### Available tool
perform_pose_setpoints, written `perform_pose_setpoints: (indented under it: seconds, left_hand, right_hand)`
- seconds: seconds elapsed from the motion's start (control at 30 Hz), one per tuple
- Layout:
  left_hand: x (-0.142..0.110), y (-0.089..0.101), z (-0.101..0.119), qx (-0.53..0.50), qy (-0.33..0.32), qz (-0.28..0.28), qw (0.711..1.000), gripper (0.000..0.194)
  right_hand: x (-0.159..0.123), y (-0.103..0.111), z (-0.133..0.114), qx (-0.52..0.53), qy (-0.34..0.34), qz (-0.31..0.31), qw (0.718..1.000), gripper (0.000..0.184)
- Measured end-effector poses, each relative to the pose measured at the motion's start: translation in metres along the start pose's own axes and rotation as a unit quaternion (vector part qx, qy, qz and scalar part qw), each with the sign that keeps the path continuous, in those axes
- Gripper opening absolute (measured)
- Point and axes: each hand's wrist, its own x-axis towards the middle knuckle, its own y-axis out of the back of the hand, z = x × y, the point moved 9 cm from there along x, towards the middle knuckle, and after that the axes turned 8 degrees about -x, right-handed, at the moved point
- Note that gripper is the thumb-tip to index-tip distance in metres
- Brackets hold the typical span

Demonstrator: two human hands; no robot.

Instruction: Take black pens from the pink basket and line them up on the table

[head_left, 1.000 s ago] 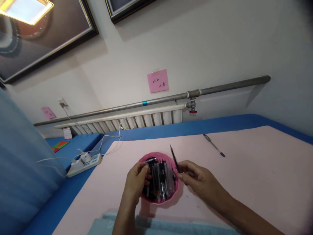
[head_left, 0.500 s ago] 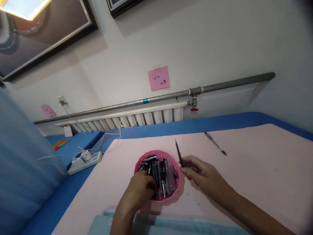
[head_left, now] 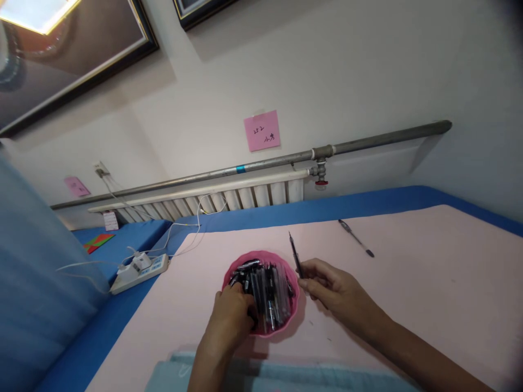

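A pink scalloped basket (head_left: 261,334) holds a heap of black pen parts (head_left: 247,265) and clear plastic tubes (head_left: 281,294). My left hand (head_left: 232,316) reaches into its left side with curled fingers; the fingertips are hidden among the parts, so what they grip does not show. Just right of the rim, my right hand (head_left: 330,286) pinches a dark pen (head_left: 295,253) between thumb and fingers, its tip pointing up and slightly left. A capless-looking clear and black pen (head_left: 356,238) lies farther back on the pink sheet (head_left: 429,294).
A light blue cloth (head_left: 286,377) lies along the near edge. Left of the sheet is a white power strip (head_left: 139,274) with plugs and cords. A blue curtain (head_left: 44,272) hangs at far left. Behind the table are a radiator (head_left: 261,195) and a metal pipe (head_left: 278,159).
The view has shifted slightly. My left hand stays in the basket with its fingers moved a little, and my right hand keeps the pen in nearly the same place.
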Motion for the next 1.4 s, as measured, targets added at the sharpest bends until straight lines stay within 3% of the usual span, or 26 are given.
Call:
perform_pose_setpoints:
  seconds: [0.1,0.2,0.23,0.3,0.37,0.43,0.5,0.57,0.73,1.1,1.4]
  left_hand:
    - [0.0,0.001,0.002,-0.046,-0.009,-0.007,0.999,0.022]
    - [-0.001,0.014,0.006,-0.196,-0.013,0.038,0.98,0.014]
    - [-0.001,0.018,0.005,-0.272,-0.003,0.056,0.961,0.009]
    - [-0.002,0.021,-0.001,-0.437,0.036,0.077,0.895,0.007]
    - [-0.001,0.018,-0.006,-0.571,0.073,0.083,0.813,0.018]
    - [0.0,0.016,-0.01,-0.648,0.094,0.096,0.749,0.029]
    - [0.001,0.015,-0.012,-0.686,0.104,0.104,0.712,0.037]
    - [0.001,0.012,-0.013,-0.704,0.111,0.105,0.693,0.035]
    - [0.001,0.006,-0.009,-0.707,0.117,0.096,0.691,0.027]
    - [0.003,0.007,-0.008,-0.713,0.102,0.113,0.684,0.027]
    - [0.002,0.005,-0.002,-0.658,0.089,0.096,0.741,0.028]
  right_hand:
    - [0.0,0.0,0.001,-0.002,-0.006,-0.003,1.0,0.014]
    - [0.0,-0.003,-0.002,-0.005,0.0,-0.014,1.0,0.013]
    - [-0.001,-0.006,-0.004,-0.01,0.006,-0.026,1.0,0.013]
    - [-0.004,-0.016,-0.008,-0.025,0.025,-0.062,0.997,0.011]
    - [-0.008,-0.028,-0.012,-0.047,0.047,-0.1,0.993,0.01]
    - [-0.012,-0.038,-0.013,-0.07,0.061,-0.127,0.988,0.011]
    - [-0.015,-0.045,-0.011,-0.087,0.066,-0.141,0.984,0.012]
    - [-0.016,-0.048,-0.009,-0.094,0.069,-0.147,0.982,0.013]
    - [-0.016,-0.049,-0.009,-0.096,0.073,-0.147,0.982,0.013]
    - [-0.016,-0.047,-0.009,-0.112,0.079,-0.139,0.981,0.014]
    - [-0.014,-0.047,-0.008,-0.105,0.061,-0.138,0.983,0.014]
